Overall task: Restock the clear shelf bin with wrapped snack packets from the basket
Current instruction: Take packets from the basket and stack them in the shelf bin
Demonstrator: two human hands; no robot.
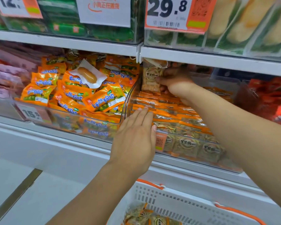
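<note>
White metal shelves (63, 43) are running across the store wall in tiers — price cards (175, 13) are hanging at the front edge of the upper one. Below, a pale freezer lid (39, 159) is reflecting soft even light.

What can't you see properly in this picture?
- Right hand fingers: tucked behind the snack packet it holds up at the back of the clear bin, in the shelf's shadow.
- Basket: cut off by the bottom edge, so how many packets remain is unknown.
- Small print under the 29.8 price tag: too tiny and blurred.
- Left hand: covers the bin's front corner.
</note>
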